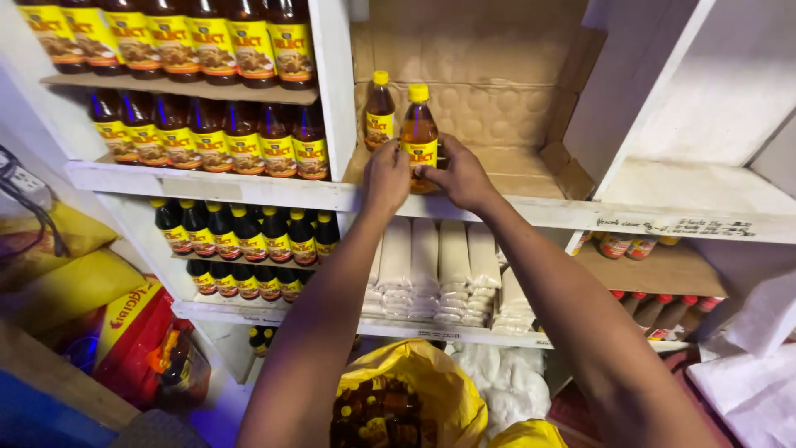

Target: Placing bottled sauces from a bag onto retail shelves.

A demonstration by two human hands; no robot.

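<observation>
Upright amber bottle (419, 133) on the cardboard-lined shelf (497, 162), pinched between left hand (386, 178) and right hand (458, 176); second bottle (380, 112) behind-left.

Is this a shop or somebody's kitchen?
Probably a small shop or its storeroom. White shelves hold many rows of the same bottles, white packets are stacked below, and a yellow bag holds more bottles.
</observation>
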